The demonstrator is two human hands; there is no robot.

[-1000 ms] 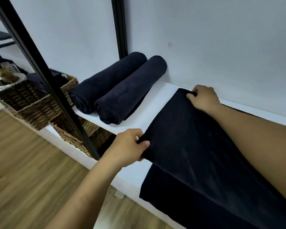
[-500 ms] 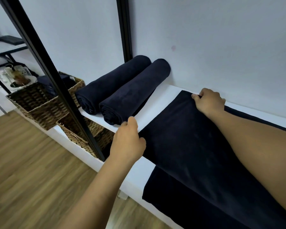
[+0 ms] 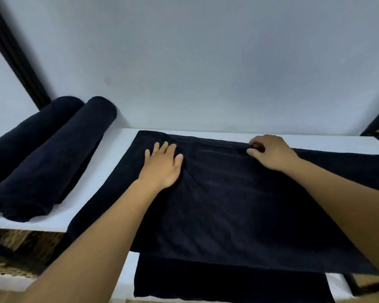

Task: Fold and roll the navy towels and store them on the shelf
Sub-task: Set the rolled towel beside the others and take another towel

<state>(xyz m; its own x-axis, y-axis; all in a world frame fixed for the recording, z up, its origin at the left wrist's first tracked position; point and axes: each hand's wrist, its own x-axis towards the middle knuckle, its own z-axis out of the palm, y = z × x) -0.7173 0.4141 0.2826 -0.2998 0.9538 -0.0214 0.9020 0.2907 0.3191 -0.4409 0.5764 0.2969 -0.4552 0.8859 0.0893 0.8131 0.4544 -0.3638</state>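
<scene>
Centre frame: navy towel (image 3: 228,204) lies folded flat on white shelf (image 3: 118,154). Left hand (image 3: 162,169) presses it, fingers straight and spread; right hand (image 3: 271,154) pinches the far edge. Square edges and smooth creases outward before rolling. Rolled towels (image 3: 42,154) lie at left.

Navy towel (image 3: 239,204), white shelf (image 3: 120,154), grey wall (image 3: 206,62)
</scene>
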